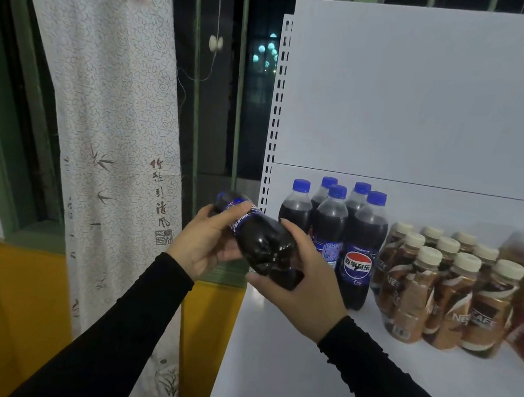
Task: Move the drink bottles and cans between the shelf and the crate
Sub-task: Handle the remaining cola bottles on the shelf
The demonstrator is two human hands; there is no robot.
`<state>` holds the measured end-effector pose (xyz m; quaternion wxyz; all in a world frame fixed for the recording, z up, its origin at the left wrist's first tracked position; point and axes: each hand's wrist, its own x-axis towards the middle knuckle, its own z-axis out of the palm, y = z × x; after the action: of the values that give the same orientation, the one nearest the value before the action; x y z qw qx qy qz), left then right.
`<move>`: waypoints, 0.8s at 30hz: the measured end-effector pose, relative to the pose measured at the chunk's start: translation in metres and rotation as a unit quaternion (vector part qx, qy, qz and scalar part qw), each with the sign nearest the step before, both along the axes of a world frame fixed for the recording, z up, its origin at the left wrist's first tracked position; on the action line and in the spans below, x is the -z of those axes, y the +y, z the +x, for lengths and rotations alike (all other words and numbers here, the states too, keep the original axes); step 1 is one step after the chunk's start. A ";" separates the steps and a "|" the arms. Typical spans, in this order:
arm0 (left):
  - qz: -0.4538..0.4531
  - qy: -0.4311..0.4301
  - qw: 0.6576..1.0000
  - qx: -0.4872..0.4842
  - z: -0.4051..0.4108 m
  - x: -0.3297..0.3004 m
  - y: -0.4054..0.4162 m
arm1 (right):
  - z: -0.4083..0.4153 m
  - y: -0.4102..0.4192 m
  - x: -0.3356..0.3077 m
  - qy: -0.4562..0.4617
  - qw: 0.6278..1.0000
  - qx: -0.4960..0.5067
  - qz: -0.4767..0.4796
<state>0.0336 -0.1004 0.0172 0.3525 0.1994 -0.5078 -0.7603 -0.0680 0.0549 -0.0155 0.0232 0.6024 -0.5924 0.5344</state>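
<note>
You are holding a cola bottle (pixel 258 241) sideways, left hand (pixel 205 244) and right hand (pixel 302 284) both wrapped around it, just beside the shelf (pixel 297 371); likely shelving, so next it needs standing upright by the other colas (pixel 333 228).

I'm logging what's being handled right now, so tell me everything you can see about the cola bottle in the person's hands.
The held cola bottle is clear plastic, full of dark cola, with a blue cap and a blue label. It lies tilted nearly on its side, cap away to the left, base toward the camera, off the left end of the white shelf. The left hand grips its labelled upper part; the right hand grips its base.
</note>
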 end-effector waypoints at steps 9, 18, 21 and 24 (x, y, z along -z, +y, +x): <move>0.018 -0.031 0.999 0.041 0.000 0.002 -0.001 | 0.002 -0.006 -0.004 0.005 1.000 0.012 -0.017; 0.037 -0.040 0.998 0.026 -0.002 0.003 -0.003 | -0.003 -0.008 0.000 -0.002 1.000 0.017 0.006; 0.020 -0.020 1.000 0.001 -0.002 0.001 -0.002 | -0.008 -0.006 0.004 -0.018 0.999 -0.007 0.039; -0.052 0.006 0.998 -0.027 -0.003 0.001 0.001 | -0.016 -0.006 0.014 -0.083 0.991 -0.051 0.094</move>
<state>0.0306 -0.0993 0.0161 0.3858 0.1899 -0.5394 -0.7240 -0.0839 0.0490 -0.0298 -0.1103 0.5850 -0.6083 0.5250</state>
